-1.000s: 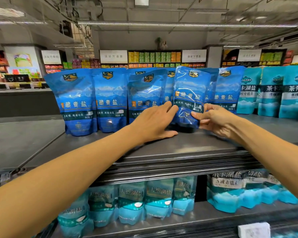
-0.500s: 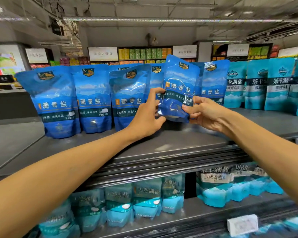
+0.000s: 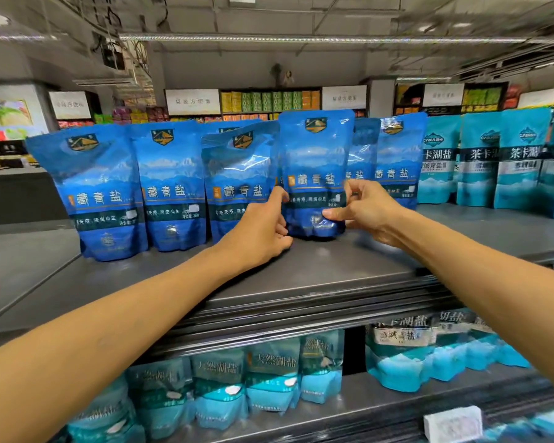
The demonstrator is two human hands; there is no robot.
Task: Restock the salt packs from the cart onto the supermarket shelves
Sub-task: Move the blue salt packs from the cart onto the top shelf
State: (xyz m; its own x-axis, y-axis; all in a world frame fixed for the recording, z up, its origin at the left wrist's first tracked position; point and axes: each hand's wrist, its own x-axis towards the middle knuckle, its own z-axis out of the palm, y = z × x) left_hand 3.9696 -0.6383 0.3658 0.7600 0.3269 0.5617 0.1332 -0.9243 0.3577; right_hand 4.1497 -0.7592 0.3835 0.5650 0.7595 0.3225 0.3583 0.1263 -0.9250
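A blue salt pack (image 3: 315, 174) stands upright on the top shelf (image 3: 333, 270), in the row of matching blue packs (image 3: 170, 187), set back from the front edge. The left hand (image 3: 259, 228) pinches its left side and the right hand (image 3: 368, 212) its right side, fingers curled; its base seems to touch the shelf. Teal packs (image 3: 480, 161) stand toward the right end.

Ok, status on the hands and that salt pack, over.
Both hands, left hand and right hand, pinch the blue salt pack. Pack upright on top shelf. Blue packs crowd close on both sides.
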